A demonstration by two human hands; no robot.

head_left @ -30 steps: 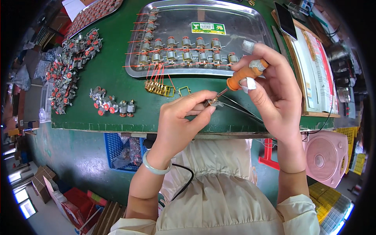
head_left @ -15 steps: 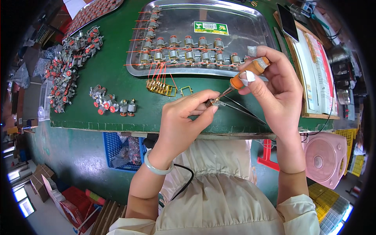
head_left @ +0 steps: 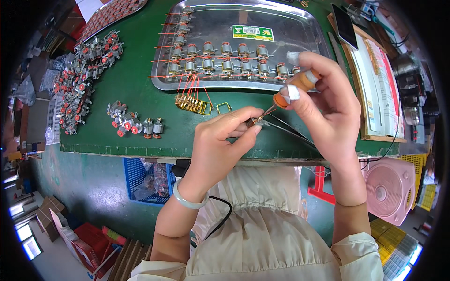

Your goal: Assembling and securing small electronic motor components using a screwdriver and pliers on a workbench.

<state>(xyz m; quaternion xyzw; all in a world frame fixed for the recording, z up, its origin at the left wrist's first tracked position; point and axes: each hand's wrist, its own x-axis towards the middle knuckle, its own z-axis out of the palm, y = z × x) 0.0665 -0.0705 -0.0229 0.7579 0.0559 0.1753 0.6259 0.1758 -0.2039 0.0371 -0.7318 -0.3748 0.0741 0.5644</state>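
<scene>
My left hand pinches a small metal motor between thumb and forefinger; much of it is hidden by the fingers. In my right hand, whose thumb and forefinger tips are wrapped in white tape, is a screwdriver with an orange handle. Its thin shaft slants down to the left, and the tip meets the motor. Long dark tweezers lie slanted by the motor, partly behind my right hand. Just beyond my left hand are a single brass frame and a row of brass frames with red wires.
A steel tray holding rows of motors and red wires stands at the back. Loose motors are heaped on the left, with a smaller cluster nearer. At right lie a phone and a wooden-edged board with papers.
My right hand's fingers have shifted and turned around the screwdriver handle, which has rotated slightly. My left hand and the motor stay in place.
</scene>
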